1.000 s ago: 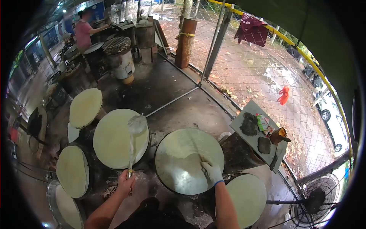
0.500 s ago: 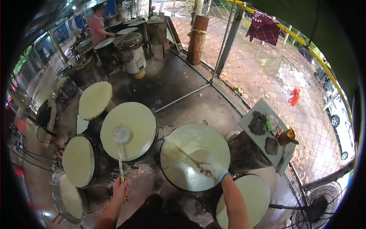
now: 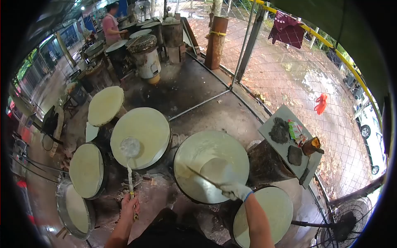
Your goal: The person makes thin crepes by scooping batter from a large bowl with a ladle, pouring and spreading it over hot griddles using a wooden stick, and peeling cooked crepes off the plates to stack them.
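Observation:
My left hand [image 3: 130,206] is closed around the handle of a ladle [image 3: 130,147]. The ladle's round, pale-coated bowl rests on or just above a round griddle [image 3: 142,120] covered by a thin pale sheet. My right hand [image 3: 236,191], in a whitish glove with a blue band at the wrist, grips a long thin spatula [image 3: 203,177]. Its blade slants up and left over a second round griddle [image 3: 194,146], whose surface carries streaky, wet-looking pale batter. A rounder patch shows beside the blade; I cannot tell whether it is batter or shadow.
More coated griddles stand around: one at lower right [image 3: 264,215], others to the left [image 3: 86,170]. A pale basin [image 3: 76,211] sits lower left. A board [image 3: 275,120] with dark lumps and a can is at right, beside a fan [image 3: 345,223]. A person [image 3: 111,27] stands far back.
My right hand has moved slightly right with the spatula, and its blade now shows more clearly across the griddle. My left hand and the ladle stay nearly in place. The view has shifted a little.

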The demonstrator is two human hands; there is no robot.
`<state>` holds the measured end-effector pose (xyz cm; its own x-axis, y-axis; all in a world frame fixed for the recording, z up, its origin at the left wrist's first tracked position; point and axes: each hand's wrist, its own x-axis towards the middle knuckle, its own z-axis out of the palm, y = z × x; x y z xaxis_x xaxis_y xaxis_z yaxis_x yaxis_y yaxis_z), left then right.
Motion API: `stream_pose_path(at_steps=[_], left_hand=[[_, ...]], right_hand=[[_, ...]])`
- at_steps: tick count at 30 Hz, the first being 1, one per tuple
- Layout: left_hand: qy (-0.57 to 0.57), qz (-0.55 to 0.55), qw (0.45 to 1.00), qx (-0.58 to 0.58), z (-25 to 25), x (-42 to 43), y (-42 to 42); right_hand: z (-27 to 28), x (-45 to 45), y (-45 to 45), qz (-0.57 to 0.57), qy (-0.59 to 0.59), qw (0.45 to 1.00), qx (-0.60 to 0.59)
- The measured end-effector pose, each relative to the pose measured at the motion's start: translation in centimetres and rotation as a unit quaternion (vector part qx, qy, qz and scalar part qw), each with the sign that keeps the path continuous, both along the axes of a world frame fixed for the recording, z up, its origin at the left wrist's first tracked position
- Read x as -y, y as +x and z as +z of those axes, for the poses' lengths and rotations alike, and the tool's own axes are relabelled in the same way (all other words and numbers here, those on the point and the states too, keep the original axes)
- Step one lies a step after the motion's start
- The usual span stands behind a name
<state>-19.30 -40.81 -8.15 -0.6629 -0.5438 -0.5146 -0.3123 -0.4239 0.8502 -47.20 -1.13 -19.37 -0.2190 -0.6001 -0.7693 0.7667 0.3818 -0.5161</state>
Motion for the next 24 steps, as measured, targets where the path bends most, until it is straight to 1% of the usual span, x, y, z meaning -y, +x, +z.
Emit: stream_pose_path(at_steps=[2, 3, 4, 7, 8, 9, 11, 12, 14, 15, 16, 19, 20, 23, 24], left_hand=[[0.012, 0.001, 1.000, -0.007, 0.1, -0.5, 0.4], [0.017, 0.000, 1.000, -0.007, 0.2, -0.8, 0.9], [0.020, -0.004, 1.000, -0.011, 0.1, -0.9, 1.2], [0.035, -0.007, 0.999, -0.021, -0.4, -1.6, 1.9], [0.044, -0.002, 0.999, -0.021, -0.4, -1.8, 2.1], [0.053, 0.001, 0.998, -0.020, -0.4, -2.0, 2.5], [0.066, -0.006, 0.998, -0.023, -0.6, -1.8, 3.2], [0.071, -0.009, 0.997, -0.028, -0.6, -1.6, 3.3], [0.077, -0.016, 0.997, -0.008, 0.0, -1.4, 3.3], [0.079, -0.022, 0.997, 0.003, 0.3, -1.2, 3.4], [0.084, -0.034, 0.996, -0.005, 0.5, -0.8, 3.4], [0.103, -0.075, 0.991, -0.027, 0.5, 0.7, 3.3], [0.110, -0.089, 0.990, -0.028, 0.6, 1.6, 3.3], [0.127, -0.121, 0.984, -0.035, 0.4, 4.6, 4.5], [0.133, -0.130, 0.982, -0.038, 0.3, 5.9, 5.0]], right_hand=[[3.2, -1.7, 0.8, -0.021, 0.011, 0.995, -0.094], [4.0, -2.4, 1.2, -0.033, 0.017, 0.990, -0.138], [2.9, -2.6, 0.1, -0.095, 0.041, 0.985, -0.141], [1.9, -0.8, -1.1, -0.201, 0.022, 0.966, -0.161], [0.9, -0.3, -1.1, -0.122, 0.030, 0.983, -0.135], [1.2, -0.3, -0.1, -0.077, 0.013, 0.989, -0.123], [3.4, -0.6, 2.2, 0.012, -0.020, 0.994, -0.104], [4.6, -0.9, 3.3, 0.005, 0.009, 0.989, -0.148], [3.9, -1.4, 4.0, -0.132, 0.057, 0.972, -0.188], [3.5, -1.8, 4.6, -0.203, 0.081, 0.954, -0.204], [3.0, -2.0, 5.1, -0.251, 0.042, 0.947, -0.197], [2.8, -1.4, 7.2, -0.096, 0.022, 0.983, -0.158], [3.0, -0.9, 8.3, -0.063, 0.044, 0.988, -0.135], [3.9, -0.2, 13.2, -0.130, 0.021, 0.984, -0.117], [4.2, 0.5, 15.8, -0.187, 0.012, 0.975, -0.117]])
